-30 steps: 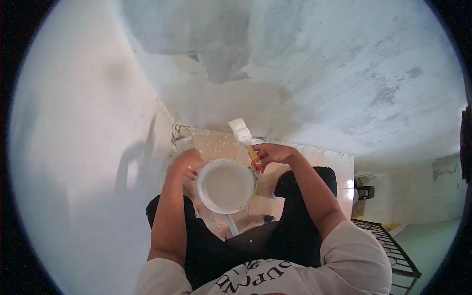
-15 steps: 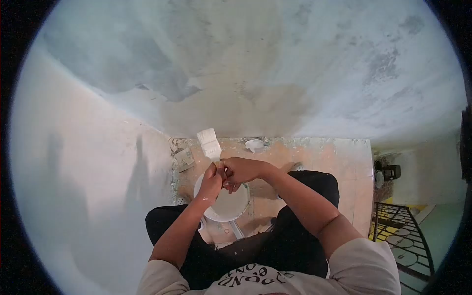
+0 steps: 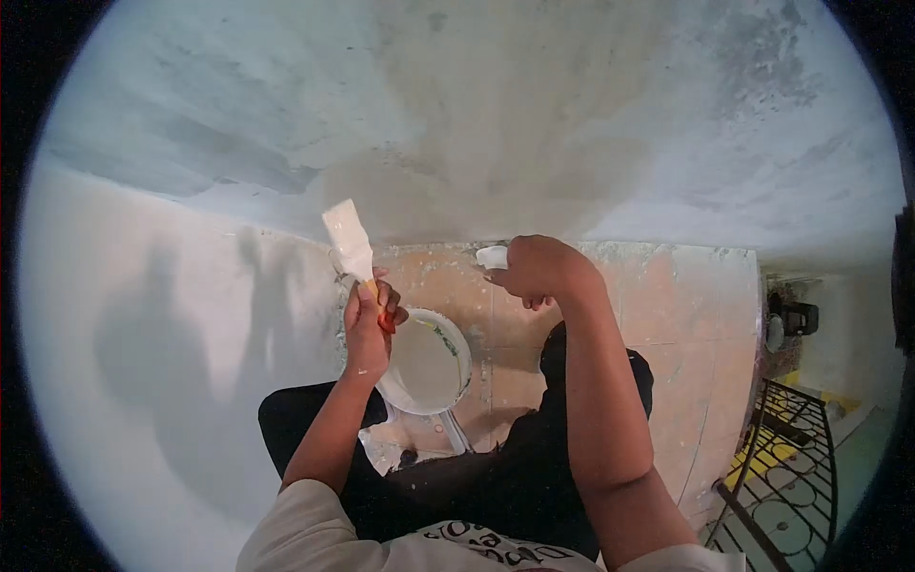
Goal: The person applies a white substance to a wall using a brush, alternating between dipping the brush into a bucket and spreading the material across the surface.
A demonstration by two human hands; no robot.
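My left hand (image 3: 370,324) is closed round the handle of a paint brush (image 3: 350,238), whose wide bristles are coated white and point up. The handle is yellowish with a red end. Below and right of that hand stands a round bucket (image 3: 429,367) of whitish paint. My right hand (image 3: 538,272) is over the floor near the wall's foot, fingers curled and pointing left, beside a small white object (image 3: 492,257). Whether its fingers touch or grip that object cannot be made out.
A patchy grey-white wall (image 3: 496,124) rises ahead, and a pale wall (image 3: 143,334) is on the left. Tiled floor (image 3: 667,305) with paint specks lies between. A dark metal railing (image 3: 782,467) stands at the lower right.
My hands have come apart. The left has moved left and up with the brush; the right has let go of the brush area and moved right and up to the small white object.
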